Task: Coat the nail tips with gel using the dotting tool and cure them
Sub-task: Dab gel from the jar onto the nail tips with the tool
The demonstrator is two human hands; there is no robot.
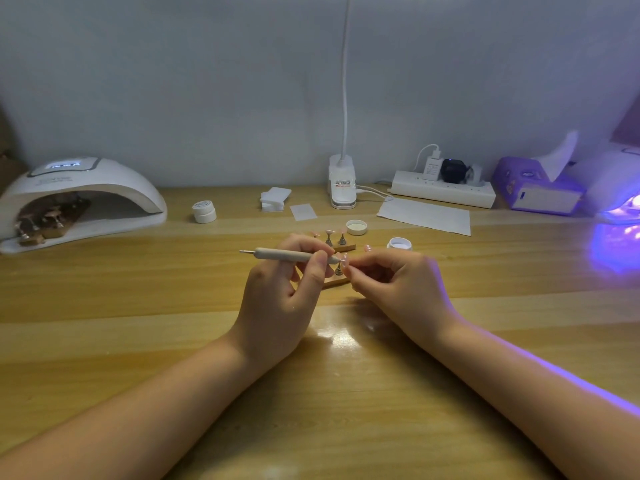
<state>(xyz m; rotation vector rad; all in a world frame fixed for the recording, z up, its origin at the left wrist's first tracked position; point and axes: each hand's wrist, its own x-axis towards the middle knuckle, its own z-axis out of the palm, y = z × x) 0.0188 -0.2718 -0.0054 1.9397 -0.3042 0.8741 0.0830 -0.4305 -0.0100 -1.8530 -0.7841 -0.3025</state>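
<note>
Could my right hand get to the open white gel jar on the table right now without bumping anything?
Probably yes. The open white gel jar sits just beyond the right hand on bare wooden table, with nothing visible between them. But that hand's fingers seem to be pinching something small, which it would likely need to release first.

Glossy wooden table [138,334] (grain visible)

Home nail-art desk, small setup against a plain wall.
Wooden tabletop [104,323] with a white curing lamp [83,199] at the far left edge, a second lamp [620,199] glowing violet at the far right, gel jars [204,211], nail-tip stands [341,242], clip lamp [342,185], power strip [443,192], tissue box [533,188].
</note>
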